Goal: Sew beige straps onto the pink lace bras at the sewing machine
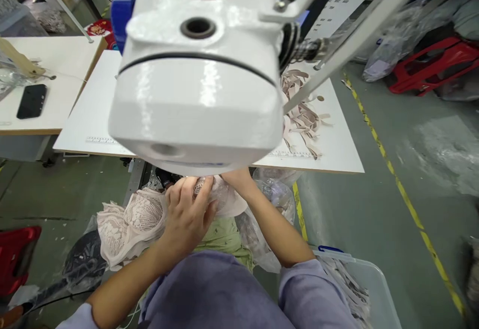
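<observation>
A pale pink lace bra (pixel 144 214) hangs below the front edge of the sewing machine table, its cups to the left of my left hand. My left hand (pixel 190 206) is closed on the bra, fingers bent over the fabric and thumb tucked in to the right. Just above them is the white sewing machine head (pixel 198 104), which hides the needle area. My right hand (pixel 239 180) reaches under the machine head beside a smooth pale piece of the fabric (pixel 228 201). Its fingers are hidden, so their grip does not show.
Loose beige straps (pixel 303 114) lie on the white tabletop (pixel 337 144), right of the machine. A clear plastic bin (pixel 377 284) holding more straps stands at lower right. A phone (pixel 32 101) rests on the left table. Red stools (pixel 437 64) and plastic bags (pixel 275 204) are nearby.
</observation>
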The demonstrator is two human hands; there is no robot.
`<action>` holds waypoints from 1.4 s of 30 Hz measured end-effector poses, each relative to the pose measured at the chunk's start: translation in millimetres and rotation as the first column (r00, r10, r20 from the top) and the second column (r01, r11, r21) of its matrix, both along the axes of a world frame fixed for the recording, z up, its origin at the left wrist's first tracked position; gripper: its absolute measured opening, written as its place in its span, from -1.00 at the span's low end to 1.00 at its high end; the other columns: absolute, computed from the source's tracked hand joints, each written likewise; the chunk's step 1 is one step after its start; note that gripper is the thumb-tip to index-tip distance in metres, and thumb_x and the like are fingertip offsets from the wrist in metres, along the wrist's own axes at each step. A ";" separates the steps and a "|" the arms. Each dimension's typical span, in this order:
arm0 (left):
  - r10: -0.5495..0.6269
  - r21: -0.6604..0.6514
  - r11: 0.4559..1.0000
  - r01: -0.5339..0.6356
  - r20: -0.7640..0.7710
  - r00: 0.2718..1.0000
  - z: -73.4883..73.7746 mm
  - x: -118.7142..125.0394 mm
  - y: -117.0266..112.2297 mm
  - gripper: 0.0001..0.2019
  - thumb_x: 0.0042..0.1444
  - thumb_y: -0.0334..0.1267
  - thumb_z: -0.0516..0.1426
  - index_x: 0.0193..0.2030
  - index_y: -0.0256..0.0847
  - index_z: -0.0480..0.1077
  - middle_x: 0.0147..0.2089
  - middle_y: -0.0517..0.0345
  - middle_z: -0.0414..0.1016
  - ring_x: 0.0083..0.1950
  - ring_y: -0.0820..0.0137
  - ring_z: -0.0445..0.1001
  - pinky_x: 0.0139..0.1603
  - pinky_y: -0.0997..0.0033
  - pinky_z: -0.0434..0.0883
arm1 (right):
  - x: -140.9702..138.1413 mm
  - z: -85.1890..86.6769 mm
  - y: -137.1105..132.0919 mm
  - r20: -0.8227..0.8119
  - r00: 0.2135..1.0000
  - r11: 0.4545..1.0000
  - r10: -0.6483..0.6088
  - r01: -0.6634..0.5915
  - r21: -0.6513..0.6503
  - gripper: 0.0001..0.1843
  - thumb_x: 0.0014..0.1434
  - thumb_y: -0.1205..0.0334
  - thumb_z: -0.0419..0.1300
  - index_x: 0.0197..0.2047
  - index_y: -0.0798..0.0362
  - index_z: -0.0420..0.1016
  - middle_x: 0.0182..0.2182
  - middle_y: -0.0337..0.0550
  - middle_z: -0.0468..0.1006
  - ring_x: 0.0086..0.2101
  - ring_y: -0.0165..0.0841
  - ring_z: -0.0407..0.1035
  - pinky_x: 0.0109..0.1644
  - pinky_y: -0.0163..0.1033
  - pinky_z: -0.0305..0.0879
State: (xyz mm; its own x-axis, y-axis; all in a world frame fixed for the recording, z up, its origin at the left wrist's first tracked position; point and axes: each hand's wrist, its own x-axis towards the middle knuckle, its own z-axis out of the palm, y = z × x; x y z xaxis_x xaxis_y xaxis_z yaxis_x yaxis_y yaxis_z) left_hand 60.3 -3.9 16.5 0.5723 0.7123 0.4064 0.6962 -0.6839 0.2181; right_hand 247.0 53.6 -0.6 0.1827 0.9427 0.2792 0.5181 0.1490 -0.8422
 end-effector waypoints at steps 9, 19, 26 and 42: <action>0.138 -0.463 0.882 0.092 0.438 0.888 -14.9 -23.8 26.7 -0.50 0.38 0.01 0.00 0.34 -0.20 0.11 0.23 -0.23 0.31 0.28 0.12 0.35 0.23 0.09 0.37 | -6.6 -20.2 -45.9 -0.364 0.926 0.990 -0.103 0.130 0.051 -0.73 0.31 0.02 0.16 -0.04 0.00 0.39 -0.12 -0.08 0.50 -0.19 -0.31 0.43 -0.07 -0.16 0.42; 0.234 -0.679 0.733 -0.038 0.200 0.951 -2.7 -25.4 31.3 -0.50 0.16 0.09 0.23 0.06 -0.20 0.28 -0.15 0.11 0.50 -0.26 0.36 0.48 -0.30 0.43 0.35 | -20.4 -14.8 -72.5 -0.229 0.973 0.991 -0.033 0.061 0.119 -0.74 0.24 0.03 0.26 -0.12 -0.02 0.38 -0.17 -0.11 0.48 -0.14 -0.26 0.41 0.00 -0.10 0.36; 0.250 -0.669 0.731 -0.131 0.085 0.964 14.3 -23.4 24.8 -0.56 0.16 0.16 0.20 -0.08 -0.19 0.35 -0.46 0.30 0.32 -0.50 0.46 0.26 -0.47 0.49 0.13 | -20.7 -13.0 -74.3 -0.211 0.976 0.996 -0.055 0.067 0.053 -0.63 0.20 -0.10 0.28 -0.11 -0.02 0.37 -0.15 -0.10 0.48 -0.12 -0.24 0.41 -0.02 -0.13 0.35; 0.290 -0.682 0.722 -0.111 0.153 0.945 15.9 -31.5 26.1 -0.63 0.15 0.08 0.23 -0.12 -0.15 0.32 -0.42 0.32 0.36 -0.51 0.51 0.26 -0.44 0.50 0.20 | -28.1 -9.4 -67.5 -0.324 0.940 0.993 -0.107 0.083 -0.088 -0.62 0.14 -0.03 0.31 -0.10 -0.01 0.35 -0.26 -0.23 0.46 -0.29 -0.35 0.36 -0.15 -0.21 0.31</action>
